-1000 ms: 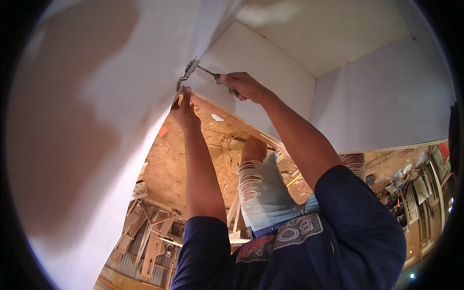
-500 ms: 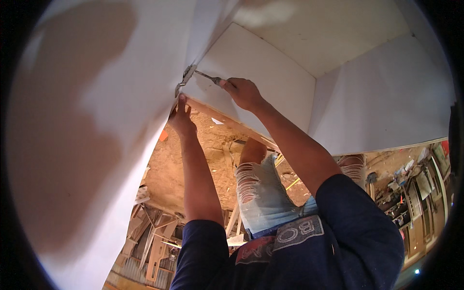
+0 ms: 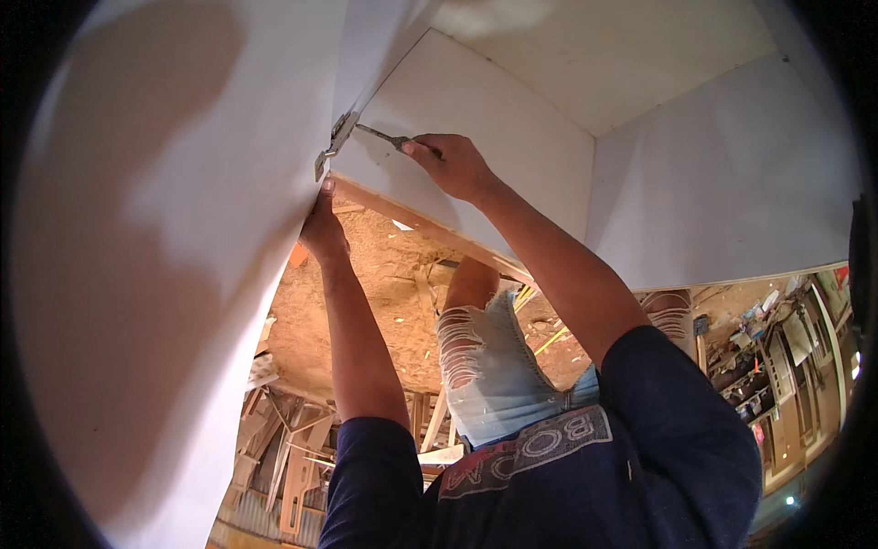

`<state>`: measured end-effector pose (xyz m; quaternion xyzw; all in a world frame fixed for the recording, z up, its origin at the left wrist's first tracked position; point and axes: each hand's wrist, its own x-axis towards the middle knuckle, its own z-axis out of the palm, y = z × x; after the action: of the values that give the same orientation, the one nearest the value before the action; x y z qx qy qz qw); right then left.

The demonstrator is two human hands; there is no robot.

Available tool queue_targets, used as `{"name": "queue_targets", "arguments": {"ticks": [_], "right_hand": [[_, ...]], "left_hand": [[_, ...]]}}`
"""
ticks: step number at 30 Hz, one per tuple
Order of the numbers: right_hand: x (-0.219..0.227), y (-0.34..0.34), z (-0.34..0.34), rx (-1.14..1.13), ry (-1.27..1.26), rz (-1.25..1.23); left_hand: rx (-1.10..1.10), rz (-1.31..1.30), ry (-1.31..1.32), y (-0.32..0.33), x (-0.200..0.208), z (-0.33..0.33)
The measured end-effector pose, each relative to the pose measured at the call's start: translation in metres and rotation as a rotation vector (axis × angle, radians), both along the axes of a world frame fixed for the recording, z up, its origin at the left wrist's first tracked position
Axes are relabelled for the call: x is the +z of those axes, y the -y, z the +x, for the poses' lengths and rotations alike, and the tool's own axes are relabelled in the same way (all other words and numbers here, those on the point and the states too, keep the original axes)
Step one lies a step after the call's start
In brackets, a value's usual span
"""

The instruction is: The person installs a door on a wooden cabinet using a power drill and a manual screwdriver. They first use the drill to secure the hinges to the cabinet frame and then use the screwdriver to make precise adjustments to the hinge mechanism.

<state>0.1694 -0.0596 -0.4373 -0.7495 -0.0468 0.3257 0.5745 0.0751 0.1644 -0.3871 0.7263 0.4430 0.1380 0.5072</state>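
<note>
A metal cabinet hinge (image 3: 338, 139) joins the tall white door panel (image 3: 210, 302) on the left to the white cabinet side panel (image 3: 476, 119). In my closed right hand (image 3: 452, 167) is a screwdriver (image 3: 380, 136), its tip against or very near the hinge's upper part. Just below the hinge, my left hand (image 3: 324, 231) grips the edge of the door panel. Its thumb points up beside the cabinet's raw wooden front edge (image 3: 412, 220), while most of its fingers are hidden behind the door.
The cabinet's inner back (image 3: 622, 55) and far side panel (image 3: 722, 183) enclose the right. Below lies a brown dirt floor (image 3: 366, 302) with scraps. Wood offcuts (image 3: 293, 457) are heaped at lower left, and assorted tools and boards (image 3: 777, 366) lie at lower right.
The hinge, door edge and my left hand sit a little farther left in the view. My right hand has shifted slightly with the screwdriver, whose tip stays at the hinge.
</note>
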Motion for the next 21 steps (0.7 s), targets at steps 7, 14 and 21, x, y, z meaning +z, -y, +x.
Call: {"name": "queue_targets", "arguments": {"ticks": [7,14,21], "right_hand": [[0.011,0.002,0.004,0.059,-0.587,0.188],[0.019,0.014,0.041,0.202,-0.978,0.362],[0.021,-0.003,0.023,0.168,-0.337,0.027]], "left_hand": [[0.013,-0.036,0.000,-0.009,-0.004,-0.010],[-0.030,0.081,-0.058,0.017,-0.004,0.008],[0.002,-0.155,0.062,0.014,-0.013,0.003]]}}
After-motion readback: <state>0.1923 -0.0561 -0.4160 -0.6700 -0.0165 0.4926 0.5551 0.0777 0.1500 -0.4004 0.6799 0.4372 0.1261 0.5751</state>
